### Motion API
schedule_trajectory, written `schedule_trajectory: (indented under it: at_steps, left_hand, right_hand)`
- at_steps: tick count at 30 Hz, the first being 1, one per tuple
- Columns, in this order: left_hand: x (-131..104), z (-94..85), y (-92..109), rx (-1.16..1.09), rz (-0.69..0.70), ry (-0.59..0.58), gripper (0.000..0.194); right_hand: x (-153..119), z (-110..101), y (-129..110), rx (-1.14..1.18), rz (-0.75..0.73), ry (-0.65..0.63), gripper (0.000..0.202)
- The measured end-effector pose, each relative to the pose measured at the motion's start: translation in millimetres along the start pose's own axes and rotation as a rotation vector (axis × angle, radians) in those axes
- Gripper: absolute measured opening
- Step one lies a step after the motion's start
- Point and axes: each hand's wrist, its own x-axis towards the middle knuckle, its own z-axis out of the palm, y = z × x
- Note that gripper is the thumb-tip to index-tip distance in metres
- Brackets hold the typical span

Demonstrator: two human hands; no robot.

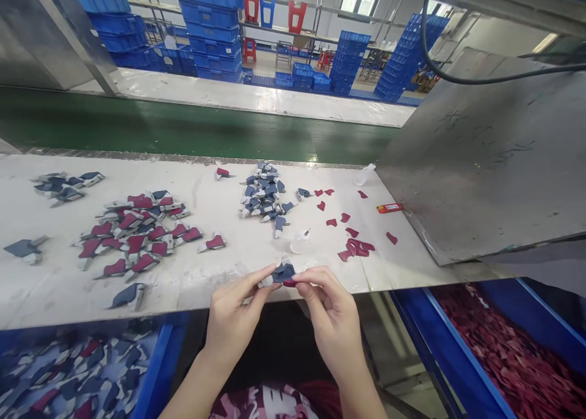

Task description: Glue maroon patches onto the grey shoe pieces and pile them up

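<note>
Between my two hands, just over the table's front edge, is a small blue-and-grey plastic part [282, 272]. My left hand [240, 306] pinches its pale left end between thumb and fingers. On its near right side shows a dark red piece [289, 283], pinched by my right hand [327, 309] against the blue part. Whether the red piece is seated cannot be seen. Beyond my hands lies a pile of blue-and-grey parts [265, 193]. Loose red pieces [357, 248] lie scattered to the right. A heap of parts with red faces [137, 233] is at the left.
Below the table, a blue bin [160, 358] of mixed parts stands left and another blue bin [467, 352] of red pieces right. A slanted metal panel [494, 162] bounds the right side. A green conveyor belt [206, 129] runs behind the table [183, 297].
</note>
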Motion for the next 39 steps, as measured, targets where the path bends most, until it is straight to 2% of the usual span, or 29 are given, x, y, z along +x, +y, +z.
schedule_trajectory:
  at_steps: [6, 10, 14, 16, 22, 26, 28, 31, 34, 37, 39]
  left_hand:
    - [-4.1, -0.1, 3.0, -0.012, 0.04, 0.037, 0.03]
    - [-3.1, -1.0, 2.4, -0.039, 0.036, 0.026, 0.033]
    - [-3.3, -1.4, 2.9, -0.087, 0.02, 0.023, 0.037]
    - [-4.0, -0.4, 4.9, -0.158, -0.034, 0.01, 0.039]
    - [-2.3, 6.6, 14.5, -0.363, -0.259, 0.073, 0.022]
    - [-0.2, 8.1, 20.0, -0.436, -0.326, 0.08, 0.022]
    - [0.4, 6.8, 23.3, -0.446, -0.347, 0.08, 0.02]
    - [0.7, 3.5, 28.3, -0.429, -0.353, 0.074, 0.019]
    - [0.7, -0.4, 31.4, -0.388, -0.319, 0.056, 0.02]
    - [-0.5, -3.5, 32.5, -0.326, -0.275, 0.023, 0.02]
    - [-2.8, -4.5, 33.5, -0.272, -0.246, 0.014, 0.02]
  right_hand:
    - [-0.5, 6.9, -1.7, 0.109, 0.165, 0.072, 0.015]
    - [0.7, 7.4, -1.6, 0.128, 0.164, 0.063, 0.012]
    - [1.2, 7.2, 1.8, 0.128, 0.087, 0.09, 0.006]
    - [0.9, 7.2, 3.8, 0.114, 0.041, 0.095, 0.005]
    - [-0.7, 10.3, 4.4, -0.097, -0.178, 0.16, 0.007]
    - [-2.6, 12.6, 1.6, -0.264, -0.33, 0.267, 0.015]
    - [-3.6, 11.5, 1.9, -0.254, -0.335, 0.279, 0.016]
    - [-2.4, 5.9, 3.9, -0.018, -0.15, 0.188, 0.021]
    - [2.4, -2.0, 4.1, 0.233, 0.057, -0.024, 0.034]
    - [5.1, -6.1, 1.0, 0.224, 0.059, -0.2, 0.023]
    - [2.8, -3.7, -1.4, 0.129, 0.025, -0.199, 0.019]
